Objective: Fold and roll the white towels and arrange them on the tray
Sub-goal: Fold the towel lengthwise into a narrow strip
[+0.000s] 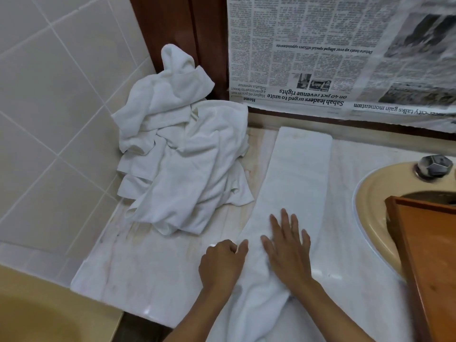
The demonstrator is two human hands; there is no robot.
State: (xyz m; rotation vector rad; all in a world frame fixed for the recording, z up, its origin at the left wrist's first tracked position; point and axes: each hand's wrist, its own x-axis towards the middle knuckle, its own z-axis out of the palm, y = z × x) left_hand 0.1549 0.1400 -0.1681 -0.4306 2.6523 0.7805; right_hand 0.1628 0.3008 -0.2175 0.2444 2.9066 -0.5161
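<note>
Folded towel (296,183) is lying lengthwise on the marble counter (148,267). The right hand (288,253) is pressing it flat, fingers spread, and the left hand (222,260) is pinching its edge. Crumpled towels (182,156) are sitting heaped in the corner, and the wooden tray (431,243) is resting over the sink (370,193).

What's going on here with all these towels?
A person is folding towels. One towel lies as a long folded strip on the counter; the right hand presses flat on it while the left hand grips its left edge. A crumpled pile lies beside it. The tray sits over the sink.
</note>
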